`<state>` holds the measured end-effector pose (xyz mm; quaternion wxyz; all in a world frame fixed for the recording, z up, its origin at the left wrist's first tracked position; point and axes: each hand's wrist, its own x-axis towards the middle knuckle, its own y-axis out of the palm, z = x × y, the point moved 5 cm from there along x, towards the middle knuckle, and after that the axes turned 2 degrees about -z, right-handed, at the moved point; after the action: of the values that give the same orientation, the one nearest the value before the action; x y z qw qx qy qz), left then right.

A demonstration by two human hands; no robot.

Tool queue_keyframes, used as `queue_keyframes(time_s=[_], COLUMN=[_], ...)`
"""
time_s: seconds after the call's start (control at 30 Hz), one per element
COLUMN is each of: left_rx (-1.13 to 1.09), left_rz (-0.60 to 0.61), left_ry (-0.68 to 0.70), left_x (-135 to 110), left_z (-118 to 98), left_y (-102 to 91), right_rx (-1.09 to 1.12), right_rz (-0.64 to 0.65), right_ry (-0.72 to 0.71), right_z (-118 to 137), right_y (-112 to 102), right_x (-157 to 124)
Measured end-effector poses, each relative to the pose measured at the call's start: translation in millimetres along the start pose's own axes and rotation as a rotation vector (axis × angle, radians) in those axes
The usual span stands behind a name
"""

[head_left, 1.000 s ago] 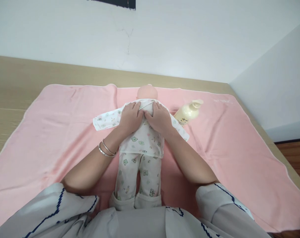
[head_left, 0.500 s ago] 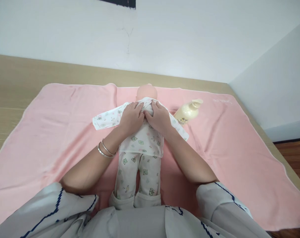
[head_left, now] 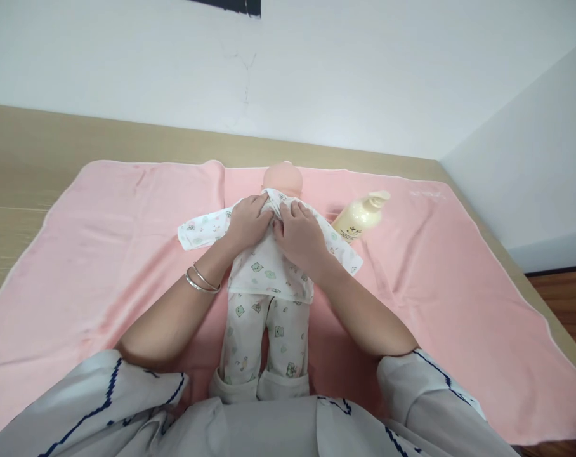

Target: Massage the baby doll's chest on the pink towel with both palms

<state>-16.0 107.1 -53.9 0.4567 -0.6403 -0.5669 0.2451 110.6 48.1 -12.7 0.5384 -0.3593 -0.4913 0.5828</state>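
Note:
A bald baby doll [head_left: 283, 178] lies stretched out with its head away from me. It wears a white long-sleeved baby shirt [head_left: 269, 273] and matching white pants [head_left: 285, 336], both printed with small animals. My left hand [head_left: 250, 222] pinches the shirt near the neckline, on the left of the chest. Close beside it, my right hand [head_left: 301, 235] has its fingers on the shirt front, thumb toward the middle, gathering the fabric. The cloth under my fingertips is partly hidden. Both shirt sleeves spread out to the sides.
A cream pump bottle [head_left: 359, 217] lies tilted beside the doll's right-hand sleeve in my view. Under everything spreads a pink blanket [head_left: 435, 285] on a wooden surface [head_left: 102, 136]. White walls [head_left: 340, 76] stand behind and at the right.
My right hand has shifted slightly down and left over the chest. The neckline cloth between my hands has changed folds, with more of the print showing. The doll and bottle stay put.

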Motion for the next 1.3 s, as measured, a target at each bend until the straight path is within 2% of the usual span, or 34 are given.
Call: queue_keyframes(time_s=[0.4,0.73,1.1,1.3], left_rx=[-0.06,-0.023,0.046,0.005], left_rz=[-0.03,-0.043,0.013,-0.023], left_ry=[0.061,0.107,-0.031,-0.058], left_x=[-8.1,-24.0,-8.0,-6.2], left_z=[-12.1,-30.3,-12.2,-9.1], left_y=[-6.8,-12.6,-2.5,-1.8], right_rx=[0.098,0.139,0.076,0.063], right_rz=[0.019,-0.015,-0.017,0.01], right_ry=[0.089,0.122,0.109,0.118], right_z=[-18.9,-30.2,-28.9,-25.7], right_y=[9.7,4.9,9.0,6.5], right_x=[13.7,20.5,17.0,15.2])
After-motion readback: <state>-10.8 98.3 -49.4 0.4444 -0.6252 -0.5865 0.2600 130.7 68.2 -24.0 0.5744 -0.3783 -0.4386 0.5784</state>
